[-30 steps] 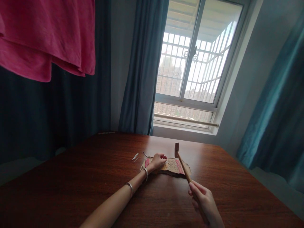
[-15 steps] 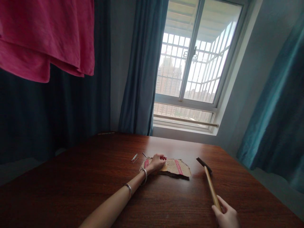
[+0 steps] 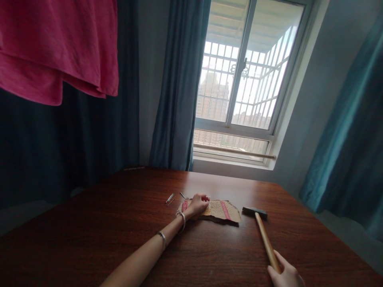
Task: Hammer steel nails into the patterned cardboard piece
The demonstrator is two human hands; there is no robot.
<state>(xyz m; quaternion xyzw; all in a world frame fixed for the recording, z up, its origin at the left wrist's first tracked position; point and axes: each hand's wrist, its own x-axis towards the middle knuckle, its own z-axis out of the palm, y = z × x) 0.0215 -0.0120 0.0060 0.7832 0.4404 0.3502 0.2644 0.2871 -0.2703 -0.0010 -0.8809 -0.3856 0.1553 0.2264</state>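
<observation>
My right hand (image 3: 285, 273) grips the wooden handle of a hammer (image 3: 265, 235), whose dark head points to the left. The hammer head is to the right of a stack of brown cardboard (image 3: 231, 211) with pink bands and many small dark holes. Over the left part of this cardboard rests my left hand (image 3: 199, 205), fingers curled into a pinch. What those fingers hold, if anything, is too small to make out. Several thin metal rods (image 3: 170, 198) lie on the table, left of the cardboard.
A brown wooden table (image 3: 119, 239) spreads beneath everything. Behind it are blue curtains (image 3: 176, 99) and a barred window (image 3: 236, 99). A pink cloth (image 3: 74, 48) hangs at the upper left.
The hammer's head has turned and shifted slightly left and down, with my right hand a little lower. My left hand and the cardboard have stayed in place.
</observation>
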